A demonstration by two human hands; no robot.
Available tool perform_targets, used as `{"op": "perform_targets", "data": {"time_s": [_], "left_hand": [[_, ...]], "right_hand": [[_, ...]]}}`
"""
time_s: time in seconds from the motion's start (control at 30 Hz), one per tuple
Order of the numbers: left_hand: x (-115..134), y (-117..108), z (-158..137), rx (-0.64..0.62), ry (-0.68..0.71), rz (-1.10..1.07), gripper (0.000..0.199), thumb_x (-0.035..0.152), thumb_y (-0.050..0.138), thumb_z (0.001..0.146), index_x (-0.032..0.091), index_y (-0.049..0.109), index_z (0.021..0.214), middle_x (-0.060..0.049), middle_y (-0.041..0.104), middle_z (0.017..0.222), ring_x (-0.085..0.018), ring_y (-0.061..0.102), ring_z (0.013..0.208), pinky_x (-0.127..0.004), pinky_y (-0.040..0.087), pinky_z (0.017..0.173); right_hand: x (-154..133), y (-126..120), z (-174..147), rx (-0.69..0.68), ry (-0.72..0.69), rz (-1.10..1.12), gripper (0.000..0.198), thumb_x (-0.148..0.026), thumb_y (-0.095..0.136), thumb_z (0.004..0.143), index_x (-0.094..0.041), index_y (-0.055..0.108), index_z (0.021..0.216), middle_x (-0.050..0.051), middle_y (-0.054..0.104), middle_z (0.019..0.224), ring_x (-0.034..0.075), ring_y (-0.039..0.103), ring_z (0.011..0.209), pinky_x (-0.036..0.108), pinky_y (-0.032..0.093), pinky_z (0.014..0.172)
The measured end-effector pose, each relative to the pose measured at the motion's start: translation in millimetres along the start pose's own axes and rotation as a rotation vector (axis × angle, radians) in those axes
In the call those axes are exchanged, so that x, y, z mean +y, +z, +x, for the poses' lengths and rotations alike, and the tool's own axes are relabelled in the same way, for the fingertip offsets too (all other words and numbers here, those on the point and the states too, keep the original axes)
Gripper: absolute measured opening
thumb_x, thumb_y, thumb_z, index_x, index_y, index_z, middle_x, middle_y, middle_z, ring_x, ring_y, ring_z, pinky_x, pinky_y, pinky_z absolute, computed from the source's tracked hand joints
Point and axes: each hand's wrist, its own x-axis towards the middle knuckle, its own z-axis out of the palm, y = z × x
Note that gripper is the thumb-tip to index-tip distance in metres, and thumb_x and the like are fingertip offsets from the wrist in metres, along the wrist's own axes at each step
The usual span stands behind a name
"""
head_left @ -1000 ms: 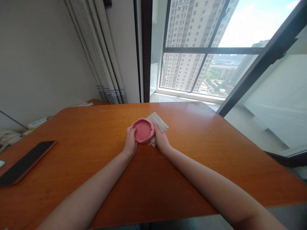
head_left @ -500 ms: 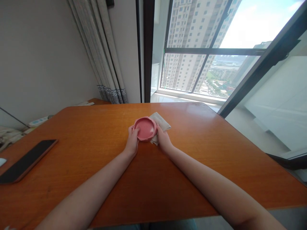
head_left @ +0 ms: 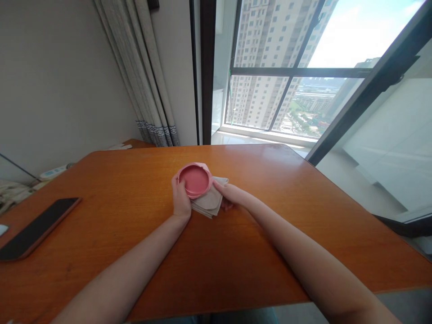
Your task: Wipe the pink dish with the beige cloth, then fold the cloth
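A shallow pink dish [head_left: 195,180] with a raised, uneven rim is held a little tilted over the middle of the table. My left hand [head_left: 181,198] grips its left side, thumb over the rim and inside. Beneath and to the right of the dish is a folded beige cloth [head_left: 208,202], its layered corner pointing toward me. My right hand [head_left: 233,194] is closed on the cloth's right part, with the thumb on top close to the dish's rim. The fingers under the cloth are partly hidden.
The brown wooden table [head_left: 135,180] spreads around my hands. A long black pad [head_left: 40,227] with a reddish edge lies at the left. Behind stand a grey curtain [head_left: 145,90] and a large window [head_left: 290,72]. A white power strip [head_left: 54,172] shows beyond the left edge.
The dish and my left hand have shifted slightly left. The cloth has moved from behind the dish's right side to below it, and my right hand has turned with it.
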Motion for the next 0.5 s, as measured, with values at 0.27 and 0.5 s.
{"op": "perform_targets", "data": {"time_s": [0.27,0.5], "left_hand": [[-3,2,-1,-0.149,-0.060,0.098,0.025,0.028,0.046,0.082,0.020,0.055,0.104,-0.005,0.058,0.111,-0.018,0.052,0.107,-0.032,0.038,0.099],[8,6,-7,-0.432,-0.081,0.152,0.037,0.038,0.040,0.088,0.020,0.051,0.117,-0.007,0.059,0.116,-0.018,0.055,0.108,-0.033,0.041,0.096]], "right_hand": [[-13,-2,-4,-0.135,-0.134,-0.096,0.052,-0.048,0.048,0.086,-0.021,0.043,0.130,0.010,0.048,0.131,0.020,0.046,0.120,0.038,0.034,0.106],[5,-6,12,-0.060,0.199,0.302,0.029,-0.036,0.050,0.078,-0.019,0.060,0.098,0.005,0.065,0.105,0.021,0.058,0.102,0.035,0.044,0.094]]}}
